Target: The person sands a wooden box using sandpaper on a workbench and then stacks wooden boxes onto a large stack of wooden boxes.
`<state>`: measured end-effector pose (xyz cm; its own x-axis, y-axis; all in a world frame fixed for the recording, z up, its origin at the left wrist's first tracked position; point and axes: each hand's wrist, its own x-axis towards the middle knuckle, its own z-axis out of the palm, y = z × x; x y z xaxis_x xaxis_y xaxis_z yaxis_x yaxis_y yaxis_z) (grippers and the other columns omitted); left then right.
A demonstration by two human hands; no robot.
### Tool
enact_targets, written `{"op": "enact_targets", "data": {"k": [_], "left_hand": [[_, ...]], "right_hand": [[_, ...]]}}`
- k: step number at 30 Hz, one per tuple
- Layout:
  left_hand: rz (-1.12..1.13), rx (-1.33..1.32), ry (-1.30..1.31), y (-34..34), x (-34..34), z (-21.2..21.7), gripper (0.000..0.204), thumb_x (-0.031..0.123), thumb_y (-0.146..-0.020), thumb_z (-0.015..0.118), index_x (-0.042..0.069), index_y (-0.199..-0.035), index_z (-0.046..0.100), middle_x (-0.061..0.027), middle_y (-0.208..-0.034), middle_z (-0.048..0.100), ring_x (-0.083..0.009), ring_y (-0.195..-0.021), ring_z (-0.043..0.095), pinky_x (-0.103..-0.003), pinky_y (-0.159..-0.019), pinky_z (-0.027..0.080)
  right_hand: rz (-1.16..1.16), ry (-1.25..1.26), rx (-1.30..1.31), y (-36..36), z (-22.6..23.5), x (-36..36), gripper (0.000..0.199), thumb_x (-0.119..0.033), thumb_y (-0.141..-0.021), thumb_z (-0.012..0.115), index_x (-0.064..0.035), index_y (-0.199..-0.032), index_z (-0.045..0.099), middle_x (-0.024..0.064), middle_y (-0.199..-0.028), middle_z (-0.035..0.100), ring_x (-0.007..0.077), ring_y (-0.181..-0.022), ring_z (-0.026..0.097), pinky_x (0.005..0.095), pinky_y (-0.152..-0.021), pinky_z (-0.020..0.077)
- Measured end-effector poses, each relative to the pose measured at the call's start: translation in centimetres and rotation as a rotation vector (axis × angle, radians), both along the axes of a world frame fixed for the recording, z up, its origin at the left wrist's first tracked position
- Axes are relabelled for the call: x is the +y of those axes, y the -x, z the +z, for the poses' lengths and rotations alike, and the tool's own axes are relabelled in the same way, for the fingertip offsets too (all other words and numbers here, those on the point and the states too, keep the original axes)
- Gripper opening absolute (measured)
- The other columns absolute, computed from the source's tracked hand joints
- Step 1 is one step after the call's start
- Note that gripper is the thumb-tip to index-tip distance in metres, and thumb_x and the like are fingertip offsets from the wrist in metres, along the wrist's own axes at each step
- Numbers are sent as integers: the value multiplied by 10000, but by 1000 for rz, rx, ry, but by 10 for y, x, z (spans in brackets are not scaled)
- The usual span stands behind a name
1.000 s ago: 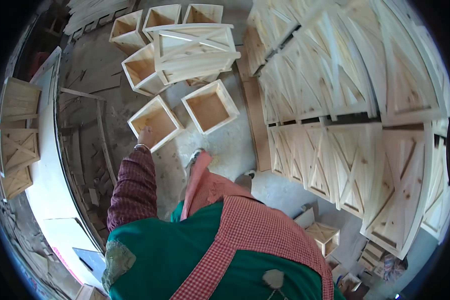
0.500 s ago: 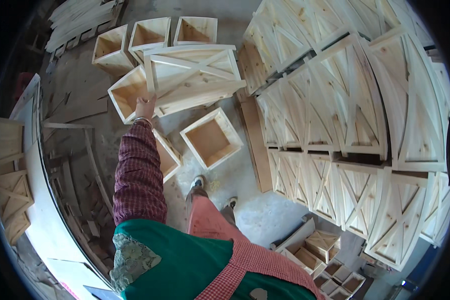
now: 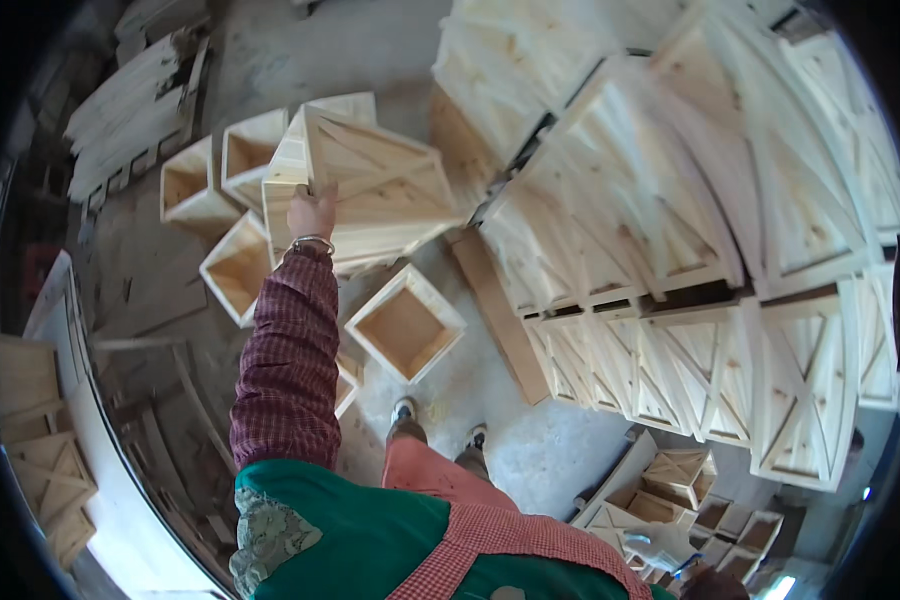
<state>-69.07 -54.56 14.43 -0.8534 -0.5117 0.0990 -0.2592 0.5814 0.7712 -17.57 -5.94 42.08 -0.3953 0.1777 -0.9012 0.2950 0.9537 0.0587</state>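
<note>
My left hand (image 3: 312, 212) grips the near edge of a pale wooden crate (image 3: 370, 185) with crossed slats on its side, held up in the air and tilted. A metal bangle sits on that wrist, and the sleeve is red check. My right hand is out of sight, hidden behind the crate or outside the picture. Below the lifted crate, open square wooden boxes (image 3: 406, 325) stand on the concrete floor near my feet (image 3: 402, 412).
Tall stacks of finished cross-braced crates (image 3: 730, 300) fill the right side. More open boxes (image 3: 192, 185) stand at upper left beside loose planks (image 3: 130, 100). A long board (image 3: 498, 310) lies on the floor. Workbench and crates (image 3: 40, 440) stand at left.
My left arm has lifted the crate higher and carried it toward the stacks on the right. The view has swung, so the stacks look closer.
</note>
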Motion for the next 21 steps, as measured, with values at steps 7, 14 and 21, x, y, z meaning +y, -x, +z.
{"op": "enact_targets", "data": {"k": [7,14,21], "left_hand": [[-604,200,373,-5,-10,126,502,521,-739,677,39,-879,658,-198,-779,652,-384,-744,635,-495,-656,488],[-1187,287,346,-85,35,363,286,284,-697,771,34,-777,659,-131,-663,618,-282,-628,621,-377,-592,472],[-1620,68,462,-156,82,481,217,174,-729,778,9,-824,675,-54,-649,581,-128,-639,548,-298,-574,432]], "right_hand": [[417,50,556,80,17,-21,483,-398,-836,576,-138,-1242,549,142,-1013,648,317,-884,635,417,-748,503],[691,140,1587,228,115,-118,745,-449,-777,652,-14,-1329,407,212,-1314,473,367,-1197,469,461,-925,446],[401,424,1114,229,157,-146,569,-472,-758,638,-54,-1138,570,215,-965,641,372,-907,618,445,-743,485]]}}
